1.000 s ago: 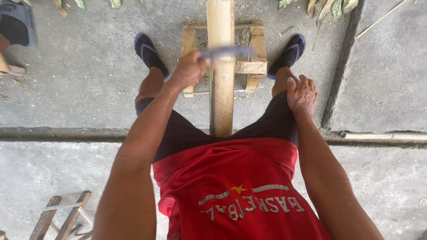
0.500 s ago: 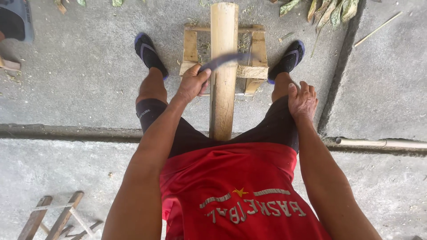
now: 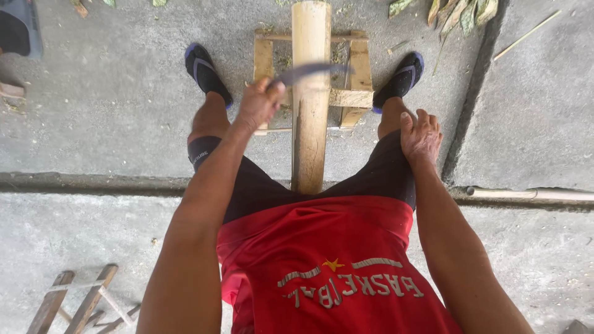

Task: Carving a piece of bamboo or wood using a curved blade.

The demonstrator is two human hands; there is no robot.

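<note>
A thick bamboo pole [image 3: 309,111] runs from between my legs out over a small wooden frame [image 3: 356,74] on the concrete floor. My left hand [image 3: 258,104] is closed around the handle of a curved knife [image 3: 309,71], whose blurred blade lies across the pole. On my right knee rests my right hand [image 3: 421,135], fingers spread, holding nothing. Both feet in dark sandals [image 3: 207,71] [image 3: 401,79] stand on either side of the frame.
Dry leaves [image 3: 461,12] lie at the far right, with a thin stick [image 3: 532,28] beside them. A pale pole [image 3: 526,193] lies along the floor joint at right. A small wooden stand [image 3: 77,303] sits at lower left. A dark object [image 3: 18,28] is at top left.
My left hand and the knife have moved slightly back along the pole toward me, the blade staying across it. My right hand has stayed on the knee.
</note>
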